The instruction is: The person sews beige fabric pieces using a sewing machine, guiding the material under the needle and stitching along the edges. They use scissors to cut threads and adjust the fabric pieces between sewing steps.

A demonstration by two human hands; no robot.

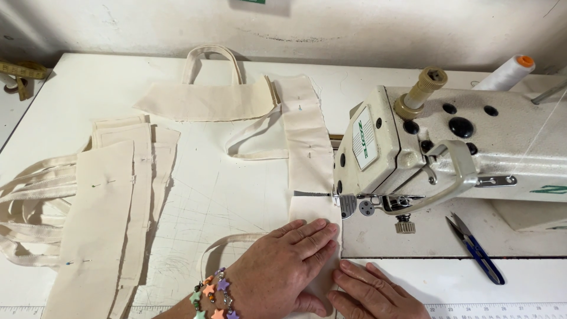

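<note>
Both my hands lie flat, fingers spread, gripping nothing: left hand [289,263] presses the cream canvas strip [310,210], right hand [375,292] rests at its edge, cut off by the frame. Cloth runs under the off-white sewing machine [449,147] on the white surface [218,195]; its needle is hard to see. Blue-handled thread snips [477,249] lie nearby.

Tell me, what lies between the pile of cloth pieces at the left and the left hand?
In the head view, only bare white table lies between the pile and the left hand.
</note>
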